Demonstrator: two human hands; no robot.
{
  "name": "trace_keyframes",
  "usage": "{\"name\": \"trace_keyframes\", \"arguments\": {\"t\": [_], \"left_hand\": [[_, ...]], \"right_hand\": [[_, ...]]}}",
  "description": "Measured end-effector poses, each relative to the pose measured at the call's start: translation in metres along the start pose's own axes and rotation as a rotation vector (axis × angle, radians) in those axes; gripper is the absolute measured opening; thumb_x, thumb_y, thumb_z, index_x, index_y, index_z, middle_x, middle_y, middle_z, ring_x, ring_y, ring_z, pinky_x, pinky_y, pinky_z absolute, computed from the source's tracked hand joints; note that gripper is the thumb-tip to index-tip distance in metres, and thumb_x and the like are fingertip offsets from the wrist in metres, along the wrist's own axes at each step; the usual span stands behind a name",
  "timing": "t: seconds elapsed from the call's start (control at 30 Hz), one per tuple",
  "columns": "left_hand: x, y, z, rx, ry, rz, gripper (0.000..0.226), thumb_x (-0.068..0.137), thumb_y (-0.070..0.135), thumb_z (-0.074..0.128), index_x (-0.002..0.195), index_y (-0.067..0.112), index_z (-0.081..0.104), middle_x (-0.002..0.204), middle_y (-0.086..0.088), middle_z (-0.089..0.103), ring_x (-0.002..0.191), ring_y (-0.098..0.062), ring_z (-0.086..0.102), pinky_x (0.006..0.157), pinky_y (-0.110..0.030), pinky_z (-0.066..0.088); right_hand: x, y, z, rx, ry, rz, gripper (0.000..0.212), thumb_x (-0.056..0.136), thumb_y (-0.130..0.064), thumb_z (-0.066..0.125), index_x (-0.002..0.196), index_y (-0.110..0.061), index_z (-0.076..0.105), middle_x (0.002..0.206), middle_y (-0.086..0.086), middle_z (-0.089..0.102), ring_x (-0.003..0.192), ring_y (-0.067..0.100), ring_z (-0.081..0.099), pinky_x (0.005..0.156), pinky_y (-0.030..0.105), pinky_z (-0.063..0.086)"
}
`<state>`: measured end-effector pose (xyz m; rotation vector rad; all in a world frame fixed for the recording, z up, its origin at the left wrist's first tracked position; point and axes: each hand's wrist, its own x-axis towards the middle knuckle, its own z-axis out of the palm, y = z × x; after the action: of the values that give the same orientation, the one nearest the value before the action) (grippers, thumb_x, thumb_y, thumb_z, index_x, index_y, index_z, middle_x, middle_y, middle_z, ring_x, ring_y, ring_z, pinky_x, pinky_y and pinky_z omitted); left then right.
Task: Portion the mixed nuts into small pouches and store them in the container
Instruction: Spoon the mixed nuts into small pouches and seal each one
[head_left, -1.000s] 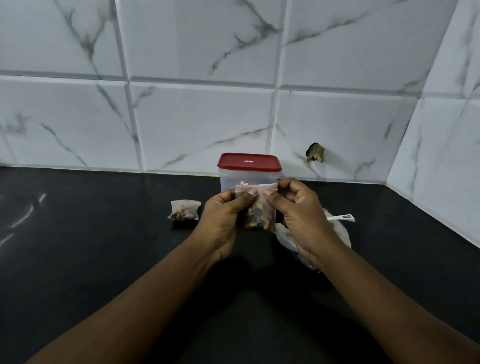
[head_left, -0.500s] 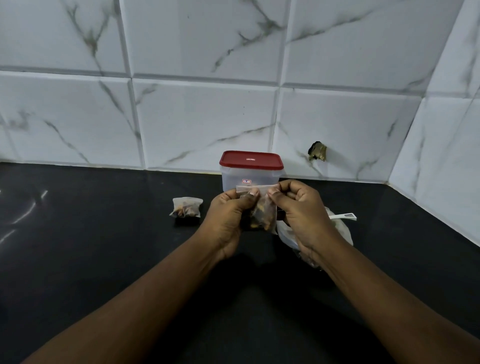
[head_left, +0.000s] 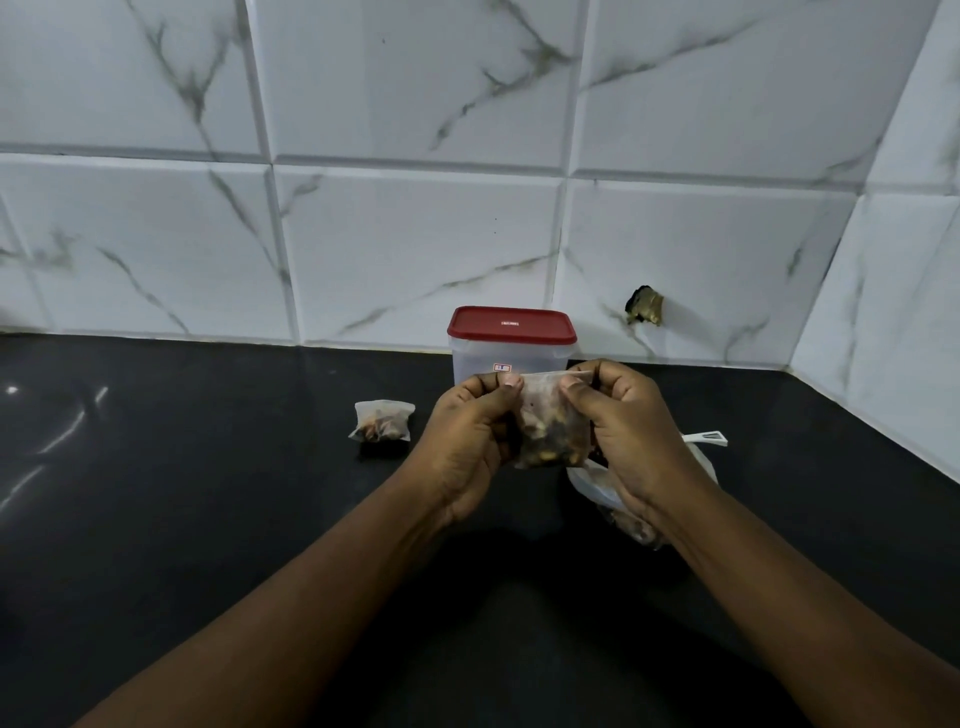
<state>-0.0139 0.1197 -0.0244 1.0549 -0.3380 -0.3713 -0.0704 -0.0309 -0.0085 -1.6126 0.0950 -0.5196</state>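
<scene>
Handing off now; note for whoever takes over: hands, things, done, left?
Left hand and right hand pinch the top edge of a small clear pouch of mixed nuts, above the black countertop.
Done: another filled clear pouch lies on the counter, left of the hands.
The clear plastic container stands behind, red lid on.
Left: seal the held pouch, open the container, store both pouches; large plastic bag by the right hand holds more nuts.

Bare forearms reaching forward from the lower corners, left hand (head_left: 467, 441) and right hand (head_left: 628, 431) close together, thumbs and curled fingers pinching a nut pouch (head_left: 550, 431) at its top edge
</scene>
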Motion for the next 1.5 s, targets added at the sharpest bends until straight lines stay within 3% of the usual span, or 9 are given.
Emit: {"name": "trace_keyframes", "arguments": {"t": [0.33, 0.47, 0.57, 0.7, 0.9, 1.03, 1.2, 1.33, 1.5], "left_hand": [[-0.003, -0.002, 0.0, 0.113, 0.121, 0.048, 0.021, 0.103, 0.013, 0.06, 0.111, -0.002, 0.07, 0.1, -0.019, 0.077, 0.084, -0.024, 0.074, 0.065, -0.036, 0.063], [-0.005, -0.001, 0.004, 0.114, 0.111, 0.071, 0.013, 0.102, 0.011, 0.061, 0.105, 0.002, 0.07, 0.093, -0.015, 0.076, 0.081, -0.022, 0.073, 0.062, -0.033, 0.061], [-0.005, 0.0, 0.005, 0.064, 0.088, 0.083, 0.007, 0.1, 0.009, 0.065, 0.105, 0.007, 0.068, 0.093, -0.013, 0.075, 0.078, -0.021, 0.072, 0.062, -0.034, 0.061], [-0.005, 0.004, 0.004, 0.009, 0.037, 0.08, 0.041, 0.088, 0.005, 0.076, 0.124, 0.014, 0.059, 0.093, -0.011, 0.077, 0.076, -0.02, 0.074, 0.065, -0.036, 0.06], [-0.004, 0.011, 0.001, 0.083, 0.038, 0.113, 0.063, 0.076, 0.008, 0.079, 0.133, 0.019, 0.054, 0.092, -0.018, 0.076, 0.079, -0.026, 0.074, 0.071, -0.041, 0.061], [-0.003, 0.014, 0.002, 0.105, 0.079, 0.136, 0.053, 0.092, -0.004, 0.069, 0.131, 0.026, 0.049, 0.088, -0.019, 0.07, 0.077, -0.025, 0.07, 0.072, -0.039, 0.058], [-0.002, 0.017, -0.001, 0.149, 0.106, 0.146, 0.05, 0.093, -0.007, 0.067, 0.13, 0.022, 0.049, 0.088, -0.015, 0.069, 0.084, -0.029, 0.069, 0.077, -0.043, 0.057], [-0.001, 0.02, -0.001, 0.165, 0.116, 0.171, 0.051, 0.092, -0.007, 0.07, 0.129, 0.021, 0.048, 0.083, -0.012, 0.072, 0.078, -0.024, 0.071, 0.072, -0.041, 0.058], [-0.003, 0.028, -0.006, 0.301, 0.118, 0.241, 0.058, 0.089, -0.005, 0.076, 0.13, 0.024, 0.047, 0.085, -0.021, 0.075, 0.083, -0.027, 0.077, 0.071, -0.039, 0.063]], "right_hand": [[-0.005, 0.0, 0.006, 0.148, -0.039, 0.048, 0.006, 0.099, -0.009, 0.066, 0.095, -0.004, 0.068, 0.083, 0.011, 0.071, 0.076, 0.02, 0.07, 0.064, 0.031, 0.059], [-0.004, 0.005, 0.008, -0.024, -0.022, -0.043, 0.011, 0.098, -0.013, 0.07, 0.093, -0.004, 0.072, 0.09, 0.02, 0.075, 0.081, 0.024, 0.071, 0.077, 0.04, 0.061], [-0.007, 0.001, 0.009, -0.085, -0.04, -0.091, 0.014, 0.1, -0.016, 0.069, 0.097, -0.003, 0.072, 0.09, 0.016, 0.076, 0.079, 0.018, 0.073, 0.068, 0.029, 0.059], [-0.009, -0.004, 0.004, -0.166, -0.079, -0.124, 0.015, 0.102, -0.017, 0.066, 0.098, -0.003, 0.071, 0.086, 0.006, 0.074, 0.071, 0.002, 0.072, 0.057, 0.014, 0.054], [-0.003, -0.005, -0.001, -0.284, -0.039, -0.188, 0.016, 0.096, -0.021, 0.074, 0.088, -0.008, 0.075, 0.084, 0.007, 0.076, 0.083, 0.021, 0.074, 0.074, 0.034, 0.061], [0.002, -0.008, -0.005, -0.325, -0.1, -0.2, 0.016, 0.096, -0.02, 0.075, 0.083, -0.012, 0.075, 0.06, -0.013, 0.064, 0.048, 0.001, 0.056, 0.053, 0.014, 0.04], [0.008, -0.004, -0.011, -0.427, -0.117, -0.181, 0.017, 0.099, -0.022, 0.072, 0.084, -0.013, 0.072, 0.055, -0.016, 0.059, 0.047, 0.0, 0.05, 0.06, 0.025, 0.038], [0.01, -0.005, -0.014, -0.498, -0.079, -0.192, 0.022, 0.096, -0.034, 0.075, 0.081, -0.018, 0.071, 0.061, -0.01, 0.063, 0.052, 0.002, 0.053, 0.063, 0.038, 0.052], [0.01, -0.006, -0.02, -0.52, -0.06, -0.204, 0.024, 0.095, -0.036, 0.076, 0.082, -0.016, 0.071, 0.07, 0.005, 0.069, 0.056, 0.009, 0.055, 0.061, 0.033, 0.05]]}}
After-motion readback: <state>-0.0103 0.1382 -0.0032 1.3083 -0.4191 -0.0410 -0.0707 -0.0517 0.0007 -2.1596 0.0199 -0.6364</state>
